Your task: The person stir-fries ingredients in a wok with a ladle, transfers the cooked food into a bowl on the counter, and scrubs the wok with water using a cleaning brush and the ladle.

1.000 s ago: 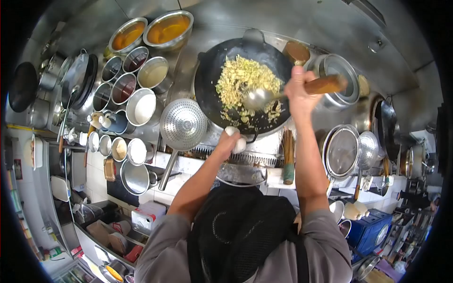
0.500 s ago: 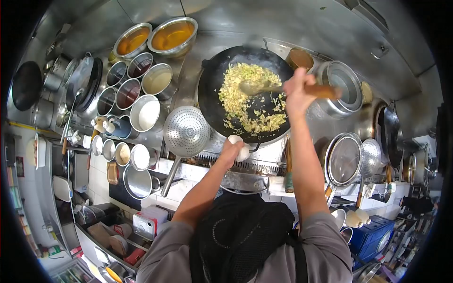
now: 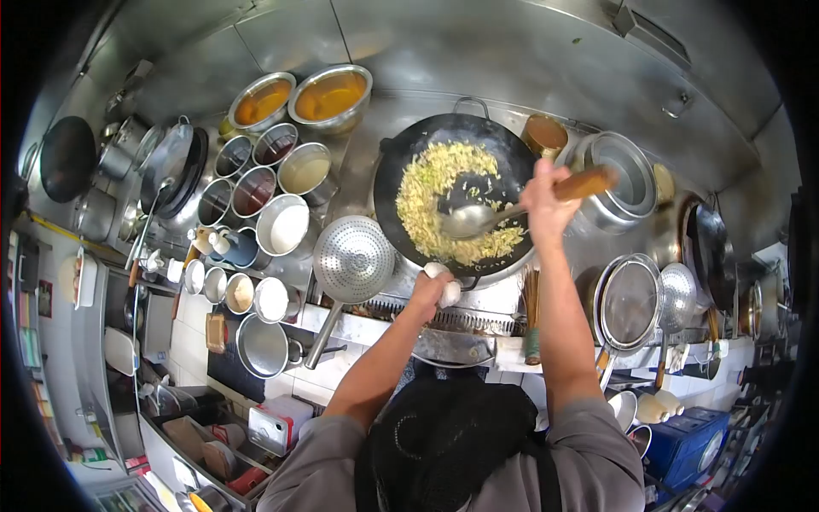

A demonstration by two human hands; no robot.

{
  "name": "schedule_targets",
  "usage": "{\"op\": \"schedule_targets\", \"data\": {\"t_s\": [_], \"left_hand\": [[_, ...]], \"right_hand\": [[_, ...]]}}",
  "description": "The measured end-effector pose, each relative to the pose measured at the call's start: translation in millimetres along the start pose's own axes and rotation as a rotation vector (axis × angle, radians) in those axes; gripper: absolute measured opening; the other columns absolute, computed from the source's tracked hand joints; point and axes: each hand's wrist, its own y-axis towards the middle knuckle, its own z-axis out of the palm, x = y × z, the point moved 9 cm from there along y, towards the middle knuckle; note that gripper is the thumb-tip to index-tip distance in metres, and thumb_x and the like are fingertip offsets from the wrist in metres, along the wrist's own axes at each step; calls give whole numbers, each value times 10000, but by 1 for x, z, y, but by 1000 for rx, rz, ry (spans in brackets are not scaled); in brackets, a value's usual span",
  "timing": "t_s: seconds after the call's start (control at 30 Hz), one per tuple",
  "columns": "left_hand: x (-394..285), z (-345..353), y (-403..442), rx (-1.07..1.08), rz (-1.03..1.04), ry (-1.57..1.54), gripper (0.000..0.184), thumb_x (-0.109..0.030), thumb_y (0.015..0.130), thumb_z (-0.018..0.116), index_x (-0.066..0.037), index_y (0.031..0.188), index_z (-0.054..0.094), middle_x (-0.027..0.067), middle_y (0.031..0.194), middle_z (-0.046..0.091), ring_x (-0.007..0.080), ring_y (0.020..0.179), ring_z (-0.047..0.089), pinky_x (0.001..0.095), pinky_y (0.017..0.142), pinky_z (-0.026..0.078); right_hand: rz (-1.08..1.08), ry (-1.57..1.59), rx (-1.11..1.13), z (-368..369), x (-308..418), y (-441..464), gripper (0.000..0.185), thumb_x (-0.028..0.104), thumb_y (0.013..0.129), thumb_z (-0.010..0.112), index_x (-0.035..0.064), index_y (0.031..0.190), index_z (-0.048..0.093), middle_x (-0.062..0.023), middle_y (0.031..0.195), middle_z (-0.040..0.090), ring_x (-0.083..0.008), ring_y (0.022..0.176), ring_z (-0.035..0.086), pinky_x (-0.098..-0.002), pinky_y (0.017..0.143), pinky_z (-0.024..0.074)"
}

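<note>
Inside the black wok (image 3: 514, 162), chopped pale food (image 3: 418, 194) is lying in a curve along the left and near sides, and the bowl of a ladle (image 3: 466, 222) is resting among it. The fingers of the right hand (image 3: 546, 200) are gripping the ladle where its metal shank is meeting the wooden handle (image 3: 589, 182); the fingers of the left hand (image 3: 422, 299) are clutching a white cloth (image 3: 449, 293) at the near rim, and I cannot tell whether they are also holding the wok. Food is lying close to that edge, so a hard sweep of the ladle could spill bits over it, and a slipping cloth could leave skin against hot metal. Just left of the wok, a strainer (image 3: 352, 256) is lying; two bowls (image 3: 345, 123) of orange liquid (image 3: 328, 96) are sitting farther off.
</note>
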Motion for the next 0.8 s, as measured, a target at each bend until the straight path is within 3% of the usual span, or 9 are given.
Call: {"op": "schedule_targets", "data": {"t_s": [0.03, 0.13, 0.37, 0.43, 0.5, 0.57, 0.63, 0.7, 0.8], "left_hand": [[1, -1, -3, 4, -12, -33, 218, -34, 838, 615, -5, 1049, 569, 132, 948, 642, 248, 786, 682, 403, 667, 595], [-5, 13, -5, 108, -126, -101, 213, -28, 862, 571, -2, 1073, 551, 153, 939, 664, 259, 771, 673, 401, 651, 585], [-20, 8, -76, 82, -47, -154, 193, -48, 884, 531, -17, 1074, 523, 185, 970, 681, 283, 797, 681, 390, 640, 581], [-19, 5, -146, -11, -160, -94, 212, -60, 902, 537, -46, 1113, 518, 179, 990, 678, 290, 833, 689, 405, 669, 595], [-16, 14, -169, 1, -41, -42, 218, -86, 920, 544, -49, 1132, 511, 183, 1022, 673, 290, 833, 690, 423, 676, 601], [3, 22, -143, 28, -116, -127, 204, -102, 919, 557, -38, 1113, 538, 137, 958, 662, 286, 789, 680, 425, 695, 594], [7, 30, -96, 124, -120, -129, 198, -137, 926, 572, -38, 1096, 547, 120, 924, 654, 258, 760, 670, 397, 660, 576], [-2, 25, -151, -50, -118, -63, 212, -156, 936, 567, -33, 1108, 554, 122, 994, 659, 235, 793, 665, 359, 645, 551], [0, 16, -212, 8, -49, -114, 261, -91, 919, 561, -1, 1163, 552, 125, 997, 637, 246, 856, 664, 403, 705, 569]], "right_hand": [[3, 38, -38, -5, 5, 12, 392, 261, 949, 672, 100, 630, 511, 23, 541, 513, -66, 445, 455, -252, 413, 350], [-149, -2, -212, 10, -7, 26, 337, 302, 944, 682, 108, 708, 538, 44, 620, 541, -53, 531, 486, -242, 477, 389], [2, 188, 319, 8, 16, -92, 326, 124, 1016, 531, 101, 735, 367, 4, 549, 395, -82, 468, 354, -277, 435, 310], [-46, 252, 270, -29, 55, -89, 299, 121, 1018, 525, 109, 743, 409, 32, 556, 368, -77, 449, 326, -267, 419, 282], [-6, 251, 105, -44, 52, -68, 295, 166, 1011, 558, 112, 751, 430, 32, 552, 382, -79, 444, 335, -261, 424, 284], [14, 72, -1, -21, 36, -66, 289, 207, 999, 591, 112, 768, 443, 29, 548, 399, -85, 444, 352, -266, 430, 288], [52, 170, 127, 5, 15, -91, 301, 192, 1008, 570, 96, 776, 403, 16, 562, 421, -90, 456, 375, -276, 450, 319], [23, 228, 369, -4, 35, -130, 302, 161, 1024, 524, 96, 767, 378, 6, 552, 414, -91, 459, 387, -282, 446, 336], [-122, 219, 422, -42, 85, -138, 297, 126, 1029, 490, 104, 762, 363, 0, 541, 383, -101, 448, 366, -305, 421, 337]]}}
